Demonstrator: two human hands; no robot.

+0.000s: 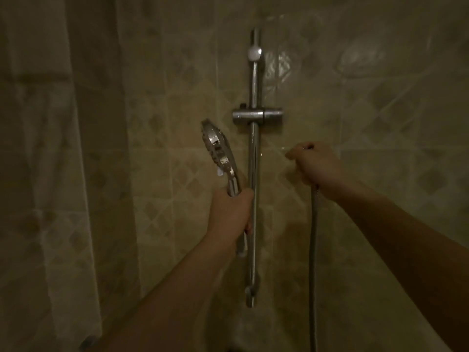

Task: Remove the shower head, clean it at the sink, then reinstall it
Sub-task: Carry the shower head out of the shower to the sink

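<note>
— Fingers [247, 196] of the left hand [229, 214] are wrapped tight round the handle of the round chrome shower head [217, 151], yes?

— Yes, a full fist. That head is off the wall, upright, its spray face turned left, just left of the vertical chrome slide rail [253, 174].

— And the right hand [316, 165]?

— Curled closed on the upper end of the thin grey metal hose [314, 250], which hangs straight down from the fist (how the hose end sits inside the hand is hidden).

— Is the hose joined to the head?

— Can't tell; the handle's lower end pokes out below the left hand, blurred.

— The holder?

— The chrome sliding bracket [257, 115] sits on the rail above both hands. Beige patterned wall tiles [380, 123] behind, a pale translucent shower curtain [38, 148] at the left
</note>
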